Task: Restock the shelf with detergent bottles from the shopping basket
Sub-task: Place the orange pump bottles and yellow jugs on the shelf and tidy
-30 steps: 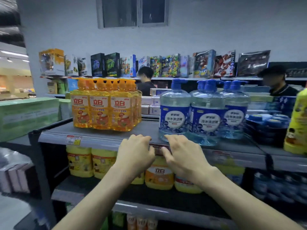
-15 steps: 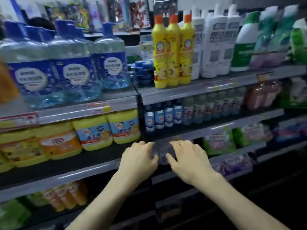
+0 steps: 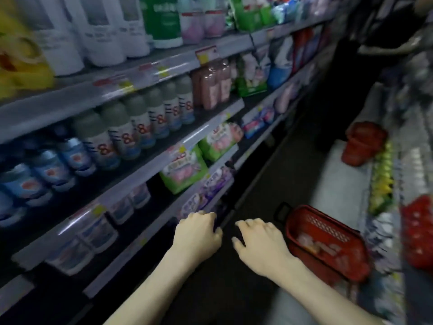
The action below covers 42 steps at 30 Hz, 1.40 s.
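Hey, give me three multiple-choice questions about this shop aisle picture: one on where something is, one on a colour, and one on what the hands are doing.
1. Where is the shopping basket? A on the floor, at the right of the view; B on the top shelf; C hanging from an arm.
2. What colour is it? A blue; B red; C green.
3. What do the left hand and right hand hold? A a bottle each; B the handle; C nothing.

Answers: 1 A, it stands low in the aisle. 2 B, its sides are red. 3 C, both hands hang bare, with nothing in the fingers.
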### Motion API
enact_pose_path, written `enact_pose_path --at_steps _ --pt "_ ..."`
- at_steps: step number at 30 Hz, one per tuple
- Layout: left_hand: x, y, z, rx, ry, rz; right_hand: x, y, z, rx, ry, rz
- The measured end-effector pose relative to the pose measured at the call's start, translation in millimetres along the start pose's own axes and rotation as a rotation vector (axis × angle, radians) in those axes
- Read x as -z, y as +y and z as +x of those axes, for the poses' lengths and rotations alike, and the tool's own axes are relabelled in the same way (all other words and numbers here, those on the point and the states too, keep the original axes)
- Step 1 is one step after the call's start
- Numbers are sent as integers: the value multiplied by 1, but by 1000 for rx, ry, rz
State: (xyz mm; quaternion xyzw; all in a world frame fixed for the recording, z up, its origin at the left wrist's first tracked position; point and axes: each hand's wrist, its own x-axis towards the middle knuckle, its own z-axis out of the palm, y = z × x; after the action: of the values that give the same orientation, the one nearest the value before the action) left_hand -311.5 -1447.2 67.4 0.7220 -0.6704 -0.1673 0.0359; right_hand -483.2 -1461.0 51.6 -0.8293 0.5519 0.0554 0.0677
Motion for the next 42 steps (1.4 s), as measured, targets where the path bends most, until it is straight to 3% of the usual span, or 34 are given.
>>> enact_pose_path --at_steps 8,16,29,42 --pt "-42 62 95 -265 -166 63 -33 89 20 -313 -60 96" --pt "-112 149 164 -376 -384 146 -80 192 22 -553 -149 200" --pt "-195 336 287 -303 -548 188 -115 413 63 -576 -313 287" --pt "-257 390 409 -266 -673 146 -159 513 149 -591 -489 348"
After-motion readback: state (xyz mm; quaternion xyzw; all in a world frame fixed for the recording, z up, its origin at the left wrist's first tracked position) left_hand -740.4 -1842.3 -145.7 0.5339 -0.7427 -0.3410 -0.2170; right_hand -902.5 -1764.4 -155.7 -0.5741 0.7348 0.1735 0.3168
